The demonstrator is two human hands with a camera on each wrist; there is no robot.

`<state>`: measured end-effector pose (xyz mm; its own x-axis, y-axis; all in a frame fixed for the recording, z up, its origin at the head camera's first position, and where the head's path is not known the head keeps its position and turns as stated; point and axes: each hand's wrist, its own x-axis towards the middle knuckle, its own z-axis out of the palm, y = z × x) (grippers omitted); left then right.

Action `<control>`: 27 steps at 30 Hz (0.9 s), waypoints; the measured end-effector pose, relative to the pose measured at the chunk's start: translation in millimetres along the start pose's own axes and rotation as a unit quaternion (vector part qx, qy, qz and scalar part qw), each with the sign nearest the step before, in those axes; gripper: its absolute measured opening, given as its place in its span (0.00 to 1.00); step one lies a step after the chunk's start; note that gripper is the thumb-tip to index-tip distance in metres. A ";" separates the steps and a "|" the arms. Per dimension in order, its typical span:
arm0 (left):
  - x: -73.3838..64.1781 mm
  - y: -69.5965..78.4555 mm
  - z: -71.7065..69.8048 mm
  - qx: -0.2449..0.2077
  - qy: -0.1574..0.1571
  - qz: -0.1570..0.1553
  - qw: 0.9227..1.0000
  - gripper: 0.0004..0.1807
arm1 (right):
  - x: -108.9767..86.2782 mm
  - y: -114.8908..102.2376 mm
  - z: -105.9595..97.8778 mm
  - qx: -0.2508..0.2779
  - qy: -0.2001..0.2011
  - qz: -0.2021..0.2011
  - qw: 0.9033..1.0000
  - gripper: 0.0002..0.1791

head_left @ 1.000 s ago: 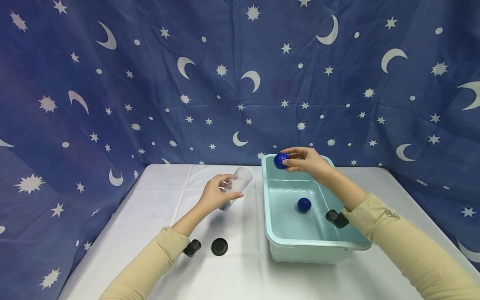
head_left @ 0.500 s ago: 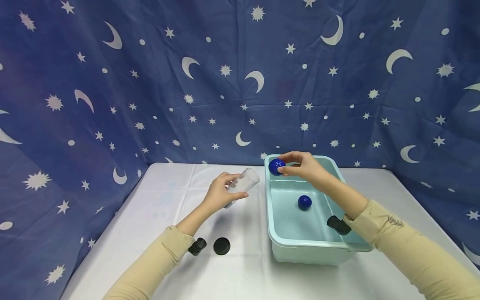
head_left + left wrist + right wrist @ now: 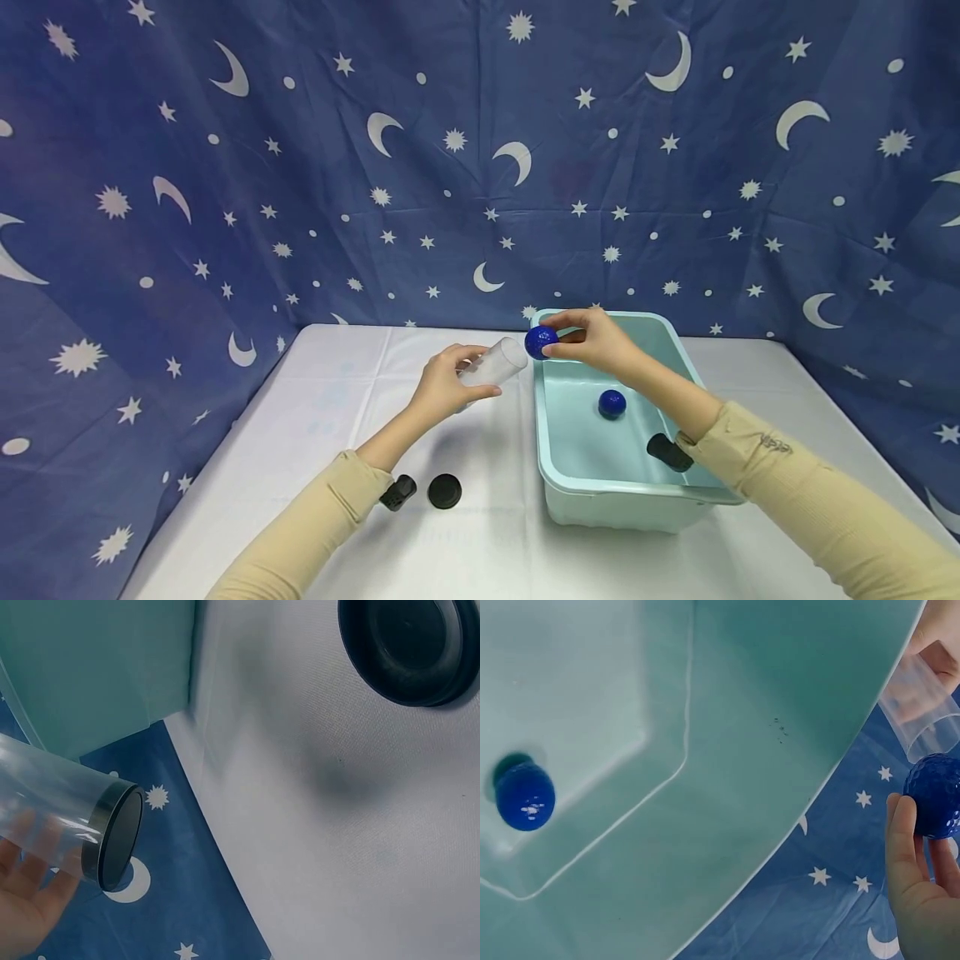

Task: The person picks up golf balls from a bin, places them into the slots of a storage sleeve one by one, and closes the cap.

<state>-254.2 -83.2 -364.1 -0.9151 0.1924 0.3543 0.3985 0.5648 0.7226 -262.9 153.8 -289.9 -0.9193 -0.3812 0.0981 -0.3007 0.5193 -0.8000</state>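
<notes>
My left hand [image 3: 444, 382] grips a clear plastic tube [image 3: 497, 364], tilted with its open mouth up and to the right. A black cap closes the tube's lower end [image 3: 120, 838] in the left wrist view. Between thumb and fingertips, my right hand [image 3: 596, 340] pinches a dimpled blue golf ball [image 3: 540, 342] right at the tube's mouth, over the bin's left rim. The right wrist view has the ball [image 3: 935, 796] just by the open mouth of the tube [image 3: 922, 705]. A second blue golf ball [image 3: 612, 404] lies on the floor of the light teal bin [image 3: 551, 467].
A round black lid [image 3: 445, 492] lies on the white-covered table [image 3: 480, 550], left of the bin and near my left sleeve. Behind the table hangs a blue cloth [image 3: 420, 167] with white moons and stars.
My right hand has carried the golf ball left and slightly down, from over the bin to the tube's mouth. My left hand has tilted the tube further toward the ball.
</notes>
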 end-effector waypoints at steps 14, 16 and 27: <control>0.8 0.9 1.5 -0.025 -0.007 0.009 1.000 0.30 | 5.5 -0.9 6.9 -0.025 -0.016 -0.048 0.998 0.23; 1.0 0.5 1.7 -0.027 -0.008 0.007 1.000 0.30 | 6.2 -2.2 7.8 -0.027 -0.016 -0.054 0.998 0.23; 1.0 2.8 3.2 -0.036 -0.024 0.011 0.999 0.30 | 8.9 -7.6 11.7 -0.029 -0.016 -0.078 0.996 0.19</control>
<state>-254.1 -78.8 -363.6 -0.9069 0.2440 0.3436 0.4212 0.5010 0.7561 -265.8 137.5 -289.9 -0.8516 -0.4850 0.1989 -0.4549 0.4951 -0.7402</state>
